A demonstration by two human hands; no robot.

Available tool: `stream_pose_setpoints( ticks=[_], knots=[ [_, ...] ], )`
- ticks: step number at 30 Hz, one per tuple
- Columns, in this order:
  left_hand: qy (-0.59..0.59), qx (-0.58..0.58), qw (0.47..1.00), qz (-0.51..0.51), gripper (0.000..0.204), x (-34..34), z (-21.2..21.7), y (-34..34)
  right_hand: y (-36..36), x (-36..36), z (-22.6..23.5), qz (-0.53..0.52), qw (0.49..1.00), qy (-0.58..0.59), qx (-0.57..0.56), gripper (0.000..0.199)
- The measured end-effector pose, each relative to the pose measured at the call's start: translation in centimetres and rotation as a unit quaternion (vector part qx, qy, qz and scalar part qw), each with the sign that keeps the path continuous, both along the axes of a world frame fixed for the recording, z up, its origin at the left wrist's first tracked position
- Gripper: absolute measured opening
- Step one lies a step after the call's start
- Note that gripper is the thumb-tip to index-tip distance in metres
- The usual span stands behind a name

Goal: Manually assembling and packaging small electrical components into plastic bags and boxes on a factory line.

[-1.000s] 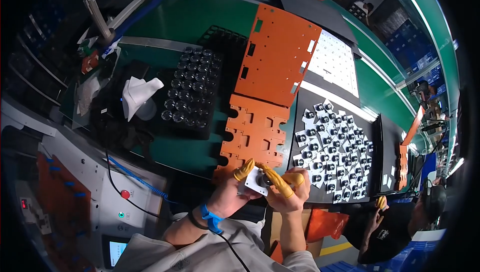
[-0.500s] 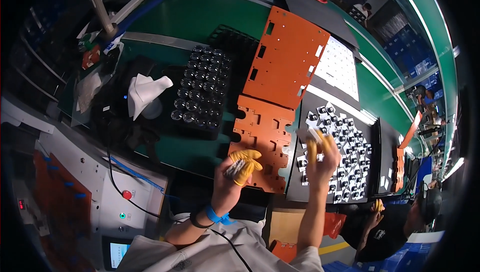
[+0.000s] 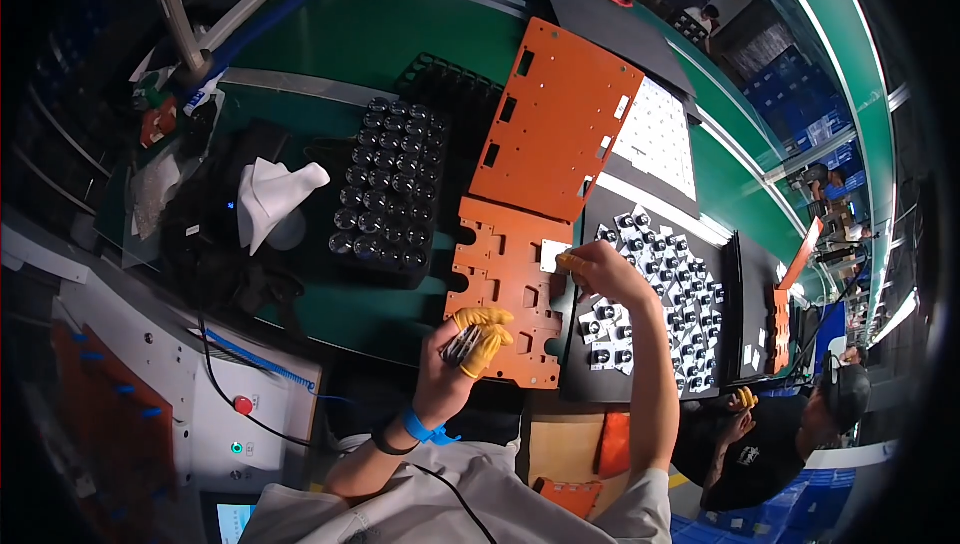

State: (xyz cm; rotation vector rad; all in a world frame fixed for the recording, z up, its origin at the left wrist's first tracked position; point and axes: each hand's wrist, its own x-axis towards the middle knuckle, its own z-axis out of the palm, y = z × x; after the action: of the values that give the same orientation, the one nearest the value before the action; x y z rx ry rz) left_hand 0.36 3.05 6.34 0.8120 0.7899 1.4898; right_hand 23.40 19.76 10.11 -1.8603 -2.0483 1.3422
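Positioning the white plate [image 3: 549,256] at the lower orange panel [image 3: 480,289] appears to be the step in hand. The right hand [image 3: 607,272] grips the plate in a narrow pinch at its right edge, thumb and fingers close together. The plate lies over the right side of the panel, near its upper end; whether it touches the surface or is held just above it cannot be told. The left hand [image 3: 442,362] is curled closed around several small grey pieces [image 3: 462,346], whose exact kind is too small to tell, and is held over the panel's lower left edge. The upper orange panel [image 3: 555,124] adjoins the lower one on the green counter [image 3: 340,39]. To the right, white plates with black round parts [image 3: 655,269] are spread on a black mat [image 3: 585,384]; to the left stands a tray of clear domed parts [image 3: 390,184]. As a judgement, the next move calls for squaring the plate to the panel's cut-outs, keeping it flat, and widening the right-hand pinch only once the plate is supported; the left hand should retain the grey pieces clear of the plate.
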Motion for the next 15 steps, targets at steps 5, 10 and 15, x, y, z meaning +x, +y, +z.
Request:
stream_pose_setpoints(
  ticks=[5, 10, 15],
  knots=[
    [-0.001, -0.023, 1.000, -0.012, 0.033, -0.1, 0.4, 0.2, 1.8, 0.7, 0.2, -0.003, 0.995, 0.006, -0.098, 0.041],
    [-0.032, -0.017, 0.999, 0.014, 0.029, 0.4, -0.2, -0.1, 3.7, 0.2, 1.2, 0.047, 0.982, -0.116, -0.145, 0.046],
    [-0.187, 0.007, 0.981, 0.058, 0.069, -0.3, -0.9, -1.0, 0.0, -3.5, 3.2, 0.157, 0.904, -0.344, 0.200, 0.041]
  ],
)
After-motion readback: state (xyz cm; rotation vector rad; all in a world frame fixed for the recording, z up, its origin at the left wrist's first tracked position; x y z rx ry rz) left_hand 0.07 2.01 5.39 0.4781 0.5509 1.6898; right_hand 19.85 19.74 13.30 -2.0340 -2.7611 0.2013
